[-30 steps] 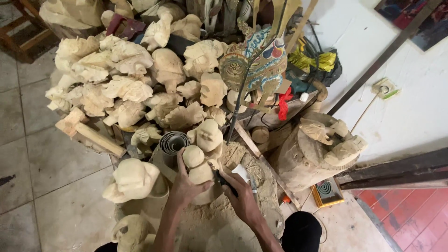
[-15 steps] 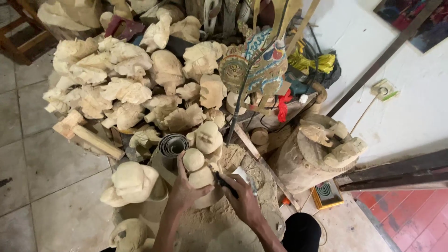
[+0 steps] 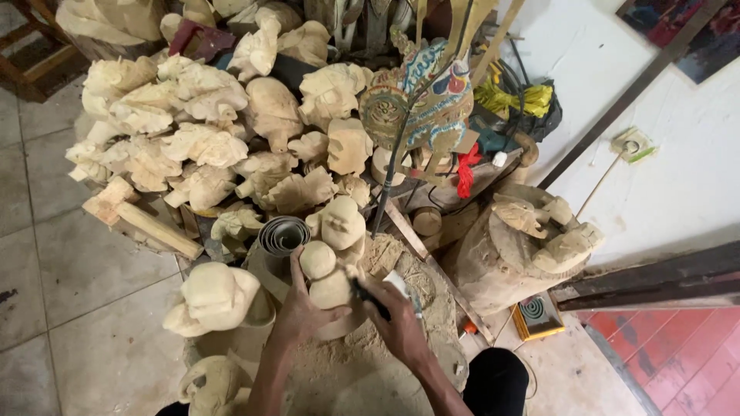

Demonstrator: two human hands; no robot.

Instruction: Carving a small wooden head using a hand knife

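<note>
Head view, looking down on a work stump (image 3: 432, 323) dusted with wood shavings. Behind the stump: a heap of pale unpainted carved heads (image 3: 200, 139). Just beyond its far edge: a grey rolled sheet (image 3: 282, 233) and a painted flat puppet (image 3: 420, 104) on a dark rod. Right of the stump: a log (image 3: 501, 262) carrying two more carvings. Left of it: a large pale carved head (image 3: 216, 296) close against the left forearm.

Small carved figure (image 3: 327, 273) stands on the stump's near left part; pale bare wood, rounded head on top, upright.

Left hand (image 3: 301, 312) wraps the figure's lower body, fingers closed around it. Right hand (image 3: 401, 323) is closed on a dark tool (image 3: 368, 299), tip at the figure's side.

Tool blade too small to make out; both arms cut off by the lower frame edge.
</note>
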